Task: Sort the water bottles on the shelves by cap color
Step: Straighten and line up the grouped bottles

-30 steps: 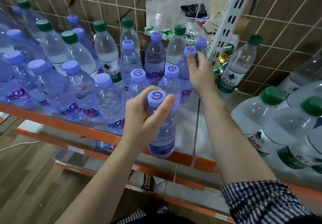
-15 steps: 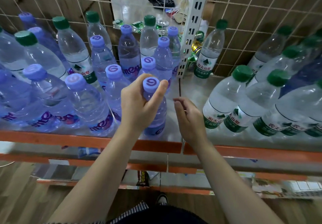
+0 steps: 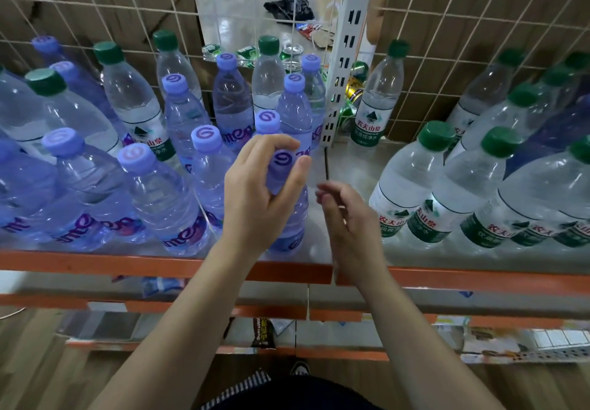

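My left hand [image 3: 258,186] is wrapped around the neck of a purple-capped bottle [image 3: 289,227] that stands at the front of the left shelf [image 3: 159,262]. My right hand [image 3: 348,218] hovers just right of it, fingers apart and holding nothing. Several purple-capped bottles [image 3: 166,199] crowd the left shelf, with green-capped bottles [image 3: 134,103] mixed in at the back. On the right shelf [image 3: 463,277] stand several green-capped bottles [image 3: 412,183], and one green-capped bottle [image 3: 375,100] stands alone near the back.
A white slotted upright post [image 3: 341,58] divides the two shelves. Wire mesh [image 3: 447,26] backs them, with green cans [image 3: 354,90] behind it. Lower orange-edged shelves [image 3: 191,306] hold packets, and the wooden floor lies beneath.
My right hand came back from the rear purple-capped bottle to the shelf front, beside my left hand. My left hand kept its hold while the bottle settled onto the shelf.
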`<state>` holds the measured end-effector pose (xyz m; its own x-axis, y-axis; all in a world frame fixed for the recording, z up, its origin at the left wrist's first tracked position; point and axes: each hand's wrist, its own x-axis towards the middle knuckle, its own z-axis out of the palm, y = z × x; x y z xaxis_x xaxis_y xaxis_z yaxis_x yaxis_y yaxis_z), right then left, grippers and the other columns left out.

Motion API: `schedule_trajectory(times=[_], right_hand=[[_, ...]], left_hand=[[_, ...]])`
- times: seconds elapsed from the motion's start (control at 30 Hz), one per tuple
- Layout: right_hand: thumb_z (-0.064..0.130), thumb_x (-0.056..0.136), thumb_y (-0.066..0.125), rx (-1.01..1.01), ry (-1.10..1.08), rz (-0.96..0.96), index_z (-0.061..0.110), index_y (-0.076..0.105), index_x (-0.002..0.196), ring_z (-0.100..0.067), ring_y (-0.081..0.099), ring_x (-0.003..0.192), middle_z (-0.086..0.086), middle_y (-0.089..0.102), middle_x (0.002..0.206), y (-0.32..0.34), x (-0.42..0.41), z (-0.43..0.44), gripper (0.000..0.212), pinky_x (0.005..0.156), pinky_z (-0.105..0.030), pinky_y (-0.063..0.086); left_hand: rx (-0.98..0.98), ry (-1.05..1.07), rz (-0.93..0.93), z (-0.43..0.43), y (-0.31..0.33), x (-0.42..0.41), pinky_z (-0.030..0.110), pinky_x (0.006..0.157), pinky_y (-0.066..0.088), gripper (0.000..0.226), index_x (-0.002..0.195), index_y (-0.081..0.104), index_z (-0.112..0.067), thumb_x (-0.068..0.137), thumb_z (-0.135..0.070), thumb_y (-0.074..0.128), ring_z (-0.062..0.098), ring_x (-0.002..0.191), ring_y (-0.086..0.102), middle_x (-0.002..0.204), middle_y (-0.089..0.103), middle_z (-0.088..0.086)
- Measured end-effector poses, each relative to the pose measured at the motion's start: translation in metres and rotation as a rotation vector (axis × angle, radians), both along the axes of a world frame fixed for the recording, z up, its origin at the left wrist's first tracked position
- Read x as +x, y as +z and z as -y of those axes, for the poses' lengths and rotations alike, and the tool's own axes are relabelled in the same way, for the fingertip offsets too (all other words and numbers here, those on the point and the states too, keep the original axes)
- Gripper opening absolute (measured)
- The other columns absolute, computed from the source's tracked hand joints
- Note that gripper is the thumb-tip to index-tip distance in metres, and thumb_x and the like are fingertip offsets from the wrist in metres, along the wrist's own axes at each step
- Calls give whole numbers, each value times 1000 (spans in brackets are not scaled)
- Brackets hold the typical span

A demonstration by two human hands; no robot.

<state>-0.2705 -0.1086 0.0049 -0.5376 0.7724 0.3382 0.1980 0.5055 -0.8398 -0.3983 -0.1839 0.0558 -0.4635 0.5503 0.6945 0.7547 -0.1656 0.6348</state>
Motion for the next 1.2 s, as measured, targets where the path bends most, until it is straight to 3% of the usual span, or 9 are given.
schedule_trajectory(times=[0.13, 0.27, 0.53, 0.67, 0.83, 1.0, 1.07, 1.13, 1.2], right_hand=[[24, 100, 45, 78, 60, -198, 11, 63, 115, -10, 65, 100, 0, 68, 106, 54, -15, -2, 27, 87, -31, 53], [17, 99, 49, 179, 169, -210, 6, 65, 111, -10, 64, 96, -1, 68, 101, 99, -38, -3, 23, 87, -28, 52], [20, 99, 54, 321, 356, 2, 9, 69, 101, -7, 57, 76, 3, 66, 82, 157, -107, 7, 19, 71, -14, 41], [28, 99, 55, 363, 396, 162, 12, 69, 100, -9, 57, 71, 9, 61, 74, 174, -151, 12, 21, 70, -20, 43], [30, 97, 57, 419, 439, 299, 14, 69, 101, -2, 58, 73, 8, 63, 81, 184, -215, 24, 20, 64, -9, 40], [41, 95, 59, 291, 508, 476, 22, 66, 118, -12, 64, 102, 4, 68, 110, 172, -282, 41, 31, 90, -31, 52], [43, 92, 62, 189, 539, 495, 22, 65, 119, -9, 65, 101, 5, 69, 111, 162, -302, 47, 34, 90, -30, 53], [44, 91, 64, 80, 575, 498, 20, 66, 119, -8, 66, 95, 1, 70, 109, 152, -313, 51, 36, 88, -30, 55], [44, 88, 65, -10, 614, 484, 15, 66, 117, -9, 63, 94, -9, 69, 112, 143, -317, 53, 42, 90, -36, 54]], left_hand=[[9, 41, -101, 8, 24, -5, 29, 79, 50, 20, 97, 65, -2, 96, -20, 55, 15, 89, 60, 94, 64, 3], [11, 127, -145, 24, 51, -21, 25, 78, 49, 16, 95, 66, -5, 96, -19, 57, 12, 87, 60, 92, 63, 1], [-90, 158, -135, 73, 91, -93, 34, 80, 51, 21, 95, 66, -9, 94, -26, 55, 12, 87, 62, 88, 64, -6], [-189, 142, -134, 96, 103, -150, 18, 76, 48, 21, 92, 68, -9, 91, -27, 57, 1, 77, 60, 83, 65, -7], [-310, 109, -146, 121, 114, -229, 5, 69, 41, 8, 91, 68, -13, 91, -18, 62, -3, 71, 59, 79, 65, -12], [-381, 80, -108, 144, 117, -317, 14, 74, 49, 5, 94, 67, -17, 92, -19, 64, 5, 77, 64, 89, 71, -2], [-401, 70, -41, 148, 113, -346, 21, 73, 49, 7, 97, 68, -20, 92, -24, 63, 12, 80, 65, 92, 72, -3], [-409, 32, 46, 147, 104, -366, 18, 71, 47, 9, 100, 67, -22, 93, -26, 63, 11, 79, 62, 91, 71, -4], [-450, -16, 82, 144, 93, -377, 24, 83, 49, 12, 105, 63, -21, 94, -23, 63, 7, 84, 61, 95, 67, -6]])
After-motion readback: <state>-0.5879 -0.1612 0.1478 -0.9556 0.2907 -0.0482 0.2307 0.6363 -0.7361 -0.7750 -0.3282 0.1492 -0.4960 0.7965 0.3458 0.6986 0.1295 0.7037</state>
